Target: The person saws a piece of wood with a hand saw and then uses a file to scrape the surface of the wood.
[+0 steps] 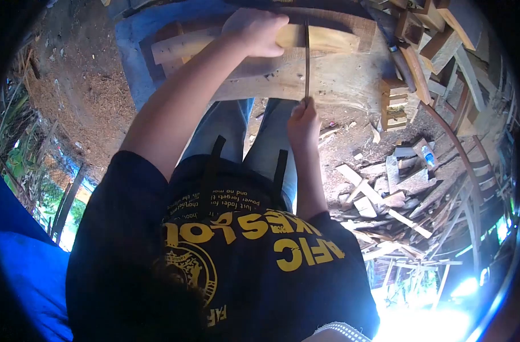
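Observation:
A pale curved wooden piece (pixel 328 40) lies across the wooden work surface (pixel 243 85) at the top. My left hand (pixel 256 31) is closed round it, left of its middle. My right hand (pixel 304 121) is closed on the near end of a thin, dark saw-like tool (pixel 307 68). The tool points away from me and crosses the curved piece to the right of my left hand. Its handle is hidden inside my right fist.
Stacked wood blocks (pixel 394 105) stand at the right end of the work surface. Beyond them are more cut pieces (pixel 442 48). Offcuts (pixel 365 191) and a small bottle (pixel 428 155) lie at the lower right. Sawdust (pixel 83 97) covers the ground at left.

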